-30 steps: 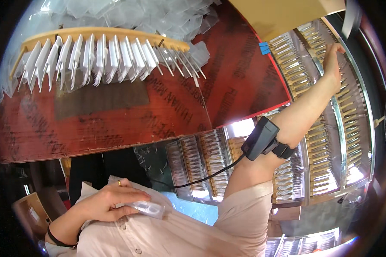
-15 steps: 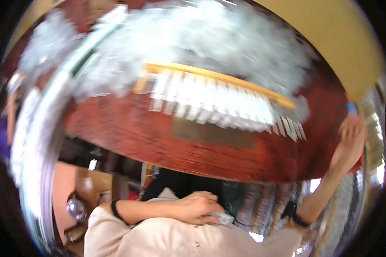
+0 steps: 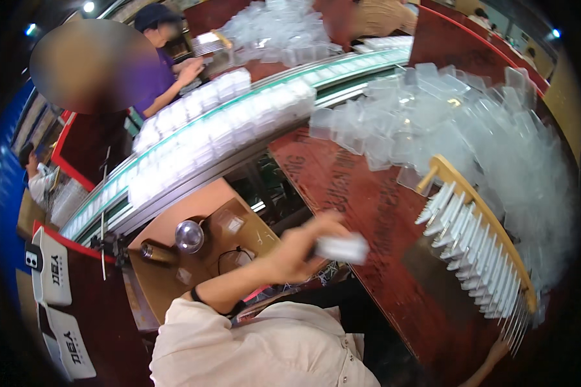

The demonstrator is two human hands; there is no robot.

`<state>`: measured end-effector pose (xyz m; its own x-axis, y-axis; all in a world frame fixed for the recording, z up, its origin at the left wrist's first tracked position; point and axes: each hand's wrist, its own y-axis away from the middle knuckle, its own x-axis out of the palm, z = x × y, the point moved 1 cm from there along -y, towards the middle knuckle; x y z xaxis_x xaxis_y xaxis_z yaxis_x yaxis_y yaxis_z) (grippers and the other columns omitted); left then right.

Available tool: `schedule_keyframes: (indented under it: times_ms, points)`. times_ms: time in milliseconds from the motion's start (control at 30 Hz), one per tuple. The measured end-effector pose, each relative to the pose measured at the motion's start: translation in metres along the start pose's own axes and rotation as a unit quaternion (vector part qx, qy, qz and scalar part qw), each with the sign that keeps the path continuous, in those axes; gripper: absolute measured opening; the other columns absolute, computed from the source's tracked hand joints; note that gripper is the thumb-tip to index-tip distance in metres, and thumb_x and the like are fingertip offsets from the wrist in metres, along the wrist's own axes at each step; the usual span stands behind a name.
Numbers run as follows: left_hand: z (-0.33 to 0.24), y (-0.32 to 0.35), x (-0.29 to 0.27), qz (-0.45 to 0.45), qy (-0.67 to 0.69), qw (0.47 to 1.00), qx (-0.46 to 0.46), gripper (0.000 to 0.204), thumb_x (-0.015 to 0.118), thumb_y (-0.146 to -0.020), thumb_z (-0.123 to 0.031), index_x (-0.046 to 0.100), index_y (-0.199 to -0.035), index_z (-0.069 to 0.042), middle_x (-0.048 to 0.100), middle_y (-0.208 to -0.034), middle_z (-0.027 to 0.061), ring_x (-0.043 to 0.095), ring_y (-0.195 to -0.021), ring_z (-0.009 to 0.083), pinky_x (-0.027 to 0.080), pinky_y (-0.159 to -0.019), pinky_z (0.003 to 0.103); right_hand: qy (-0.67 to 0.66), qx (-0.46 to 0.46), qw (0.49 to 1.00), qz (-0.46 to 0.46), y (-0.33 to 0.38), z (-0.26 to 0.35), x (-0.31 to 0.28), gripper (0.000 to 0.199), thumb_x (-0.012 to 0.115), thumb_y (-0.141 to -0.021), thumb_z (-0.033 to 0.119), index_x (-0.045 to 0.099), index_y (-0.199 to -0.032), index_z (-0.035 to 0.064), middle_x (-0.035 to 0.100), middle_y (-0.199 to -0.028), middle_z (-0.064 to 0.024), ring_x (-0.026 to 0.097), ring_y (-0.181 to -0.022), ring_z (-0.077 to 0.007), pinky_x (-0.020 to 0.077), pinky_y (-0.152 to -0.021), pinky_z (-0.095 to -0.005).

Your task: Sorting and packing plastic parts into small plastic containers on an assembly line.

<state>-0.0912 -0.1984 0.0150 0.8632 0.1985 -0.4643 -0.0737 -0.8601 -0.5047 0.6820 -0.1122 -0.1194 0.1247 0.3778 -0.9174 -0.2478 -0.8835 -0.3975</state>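
Note:
Above the table's near edge, my left hand (image 3: 300, 248) is closed around a small pale block-like thing (image 3: 342, 248), dark at one end and smeared by motion. My right hand (image 3: 499, 350) shows only in part at the lower right, beside the free ends of thin metal rods; its fingers are hard to make out. Those rods belong to a yellow wooden rack (image 3: 487, 222) on the dark red table (image 3: 342, 187). White and clear plastic pieces (image 3: 461, 235) sit along most of them. Behind the rack spreads a big heap of clear plastic boxes (image 3: 445, 109).
A conveyor (image 3: 271, 126) carrying rows of pale plastic pieces runs past on the left. Beyond it a person in purple (image 3: 152, 80) works at another heap. An open cardboard box (image 3: 197, 193) holds a clear round thing. White bins (image 3: 51, 267) stand at far left.
My view has swung left, bringing the conveyor and other people into sight. My left hand has risen from my lap with the pale thing. The rack now appears farther right.

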Motion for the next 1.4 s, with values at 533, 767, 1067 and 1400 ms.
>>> schedule_keyframes:
  times_ms: [533, 767, 1067, 1400]
  points:
    - [0.170, 0.125, -0.265, -0.308, -0.362, 0.870, -0.132, 0.067, 0.050, -0.069, 0.015, 0.053, -0.133, -0.007, 0.058, -0.130, 0.0149, 0.045, -0.134, 0.0326, 0.030, -0.114, 0.041, -0.082, 0.061, 0.994, 0.028, 0.008, -0.026, -0.008, 0.053, 0.060, -0.097, 0.026, 0.048, -0.139, -0.0049, 0.048, -0.143, -0.0241, 0.051, -0.124, -0.0414, 0.0393, -0.106, -0.0471]
    - [0.067, 0.065, -0.174, -0.270, -0.516, 0.813, 0.019, 0.058, 0.058, -0.094, -0.029, 0.045, -0.141, 0.003, 0.046, -0.145, 0.0230, 0.037, -0.137, 0.0379, 0.024, -0.115, 0.052, -0.101, 0.037, 0.994, 0.018, 0.082, 0.139, -0.107, 0.039, 0.074, -0.074, 0.007, 0.065, -0.111, 0.0037, 0.036, -0.149, -0.0263, 0.034, -0.137, -0.0447, 0.0280, -0.115, -0.0508]
    - [-0.051, -0.035, 0.205, 0.334, -0.016, 0.915, 0.225, 0.082, 0.074, -0.076, -0.055, 0.051, -0.139, -0.007, 0.040, -0.147, 0.0207, 0.041, -0.127, 0.0418, 0.037, -0.100, 0.054, -0.289, -0.274, 0.911, 0.111, 0.140, 0.294, -0.171, 0.050, 0.080, -0.075, 0.043, 0.063, -0.104, 0.0067, 0.055, -0.130, -0.0148, 0.049, -0.124, -0.0341, 0.0373, -0.104, -0.0467]
    - [-0.060, -0.015, 0.259, 0.313, -0.201, 0.873, 0.314, 0.065, 0.073, -0.078, -0.053, 0.059, -0.135, -0.026, 0.043, -0.148, 0.0136, 0.042, -0.118, 0.0497, 0.039, -0.089, 0.051, -0.916, 0.098, 0.388, 0.008, 0.052, 0.301, -0.137, 0.059, 0.075, -0.076, -0.009, 0.051, -0.128, 0.0031, 0.054, -0.125, -0.0034, 0.054, -0.114, -0.0154, 0.0470, -0.100, -0.0310]
